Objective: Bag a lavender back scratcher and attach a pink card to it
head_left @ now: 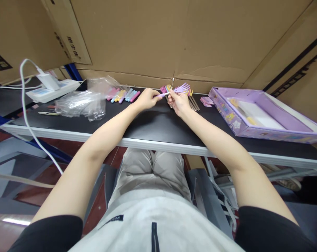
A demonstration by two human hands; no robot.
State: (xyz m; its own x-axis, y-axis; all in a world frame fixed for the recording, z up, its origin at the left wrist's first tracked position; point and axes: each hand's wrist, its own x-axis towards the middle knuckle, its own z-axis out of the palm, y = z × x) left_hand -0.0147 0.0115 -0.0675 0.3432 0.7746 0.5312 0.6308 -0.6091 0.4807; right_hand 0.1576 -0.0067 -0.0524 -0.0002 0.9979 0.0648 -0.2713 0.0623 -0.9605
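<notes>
A small back scratcher with a purple claw head (184, 88) and a purple handle (163, 95) is held over the table between both hands. My left hand (148, 99) is closed around the handle end. My right hand (179, 103) pinches the metal rod below the claw; its fingers partly hide the rod. Behind and beside my right hand lie several metal rods (194, 103) with pink and yellow claw heads. Left of my left hand is a row of loose handles (122, 96) in pink, yellow, purple and blue.
Crumpled clear plastic bags (81, 105) lie left of the handles. Further left, a white power strip (53, 89) has a plugged-in charger and cable. On the right are small pink cards (206, 101) and a purple box (268, 132). A cardboard wall (158, 38) stands behind.
</notes>
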